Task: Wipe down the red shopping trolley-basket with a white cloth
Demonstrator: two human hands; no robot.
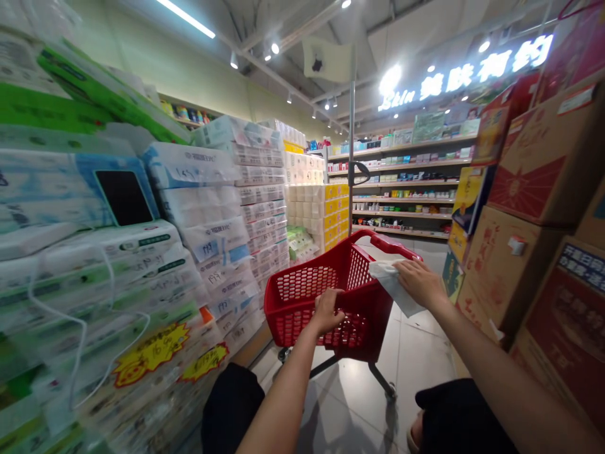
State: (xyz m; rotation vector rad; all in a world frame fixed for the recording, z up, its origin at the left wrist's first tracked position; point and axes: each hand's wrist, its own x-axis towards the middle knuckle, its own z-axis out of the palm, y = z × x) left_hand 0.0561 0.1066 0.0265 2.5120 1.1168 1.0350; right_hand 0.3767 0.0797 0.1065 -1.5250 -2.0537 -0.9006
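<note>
The left hand (pixel 327 313) gripped the red cart (pixel 378 323), presumably steadying it, while the right hand (pixel 418 282) held a pale cloth (pixel 396 289) beside its handle (pixel 390 244).

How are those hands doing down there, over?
Left hand on red cart; right hand holding pale cloth by the handle; cartons stacked close at right.

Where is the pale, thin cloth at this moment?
In the head view, the pale, thin cloth is right of centre, in the person's right hand, at the handle end of the red plastic shopping cart.
</note>
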